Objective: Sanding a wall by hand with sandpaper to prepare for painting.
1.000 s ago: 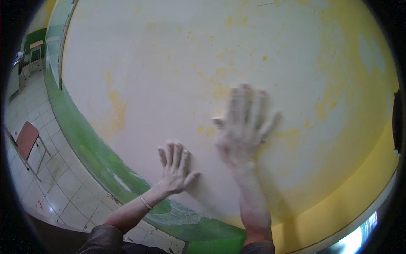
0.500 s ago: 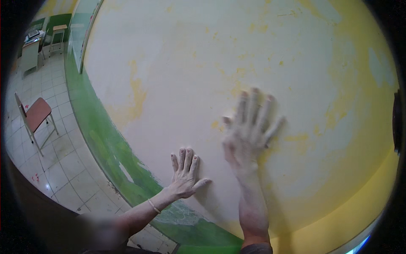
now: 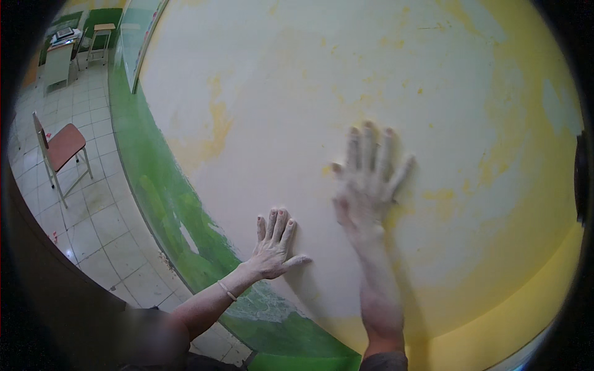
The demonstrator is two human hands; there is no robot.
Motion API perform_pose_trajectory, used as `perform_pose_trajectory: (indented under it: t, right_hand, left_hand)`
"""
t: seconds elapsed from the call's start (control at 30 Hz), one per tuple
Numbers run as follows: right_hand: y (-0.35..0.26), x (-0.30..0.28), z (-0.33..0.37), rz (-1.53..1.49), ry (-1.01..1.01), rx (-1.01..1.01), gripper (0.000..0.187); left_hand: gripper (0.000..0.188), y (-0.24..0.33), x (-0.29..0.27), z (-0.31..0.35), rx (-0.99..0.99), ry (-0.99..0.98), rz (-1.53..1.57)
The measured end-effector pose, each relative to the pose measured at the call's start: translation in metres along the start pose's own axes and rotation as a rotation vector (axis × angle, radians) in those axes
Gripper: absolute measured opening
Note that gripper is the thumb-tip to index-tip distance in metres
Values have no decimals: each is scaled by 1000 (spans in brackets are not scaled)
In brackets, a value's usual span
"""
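My left hand lies flat on the pale lower part of the wall, fingers spread and a light band round its wrist. Farther right and higher, my right hand presses against the same wall with its fingers apart, slightly blurred. White dust coats both hands and the right forearm. Nothing shows in either hand, though the palms face the wall and are hidden. Around the right hand, the whitish coating has patches of yellow showing.
A green painted band runs along the wall's base. To the left, a chair with a reddish-brown seat stands on the tiled floor. Farther back are a desk and a stool. A glass-like board hangs at upper left.
My right hand has shifted slightly on the wall, its fingers still spread. The left hand stays flat in place. The view has turned a little, so the chair and desk sit farther right.
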State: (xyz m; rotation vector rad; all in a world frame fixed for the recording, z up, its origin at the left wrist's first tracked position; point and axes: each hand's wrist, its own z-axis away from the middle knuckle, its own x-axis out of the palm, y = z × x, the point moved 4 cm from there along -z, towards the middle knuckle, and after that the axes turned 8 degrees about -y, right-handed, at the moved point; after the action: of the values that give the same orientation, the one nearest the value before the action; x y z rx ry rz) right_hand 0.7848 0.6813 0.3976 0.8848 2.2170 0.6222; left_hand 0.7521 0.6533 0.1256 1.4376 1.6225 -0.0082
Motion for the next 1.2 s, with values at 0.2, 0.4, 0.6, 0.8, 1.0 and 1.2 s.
perform_pose_trajectory:
  t: [0.2, 0.4, 0.6, 0.8, 1.0, 1.2]
  right_hand:
    - [-73, 55, 74, -184, -241, -415, 66]
    - [-52, 21, 144, -888, -413, -462, 59]
    - [-58, 15, 212, -1954, -231, 361, 43]
    - [-77, 17, 231, -2038, -247, 553, 37]
    - [-104, 29, 240, -2182, -419, 653, 24]
    - [-73, 34, 231, -1602, -222, 632, 28]
  left_hand:
    - [103, -7, -20, 12, -14, -81, -29]
    - [80, -18, -84, 56, -42, -162, 267]
    - [67, 20, -99, 73, -74, -157, 1240]
    - [67, -2, -92, 68, -133, -446, 1355]
    - [68, 22, -80, 76, 111, -736, 1159]
    - [52, 28, -79, 63, -65, -589, 1223]
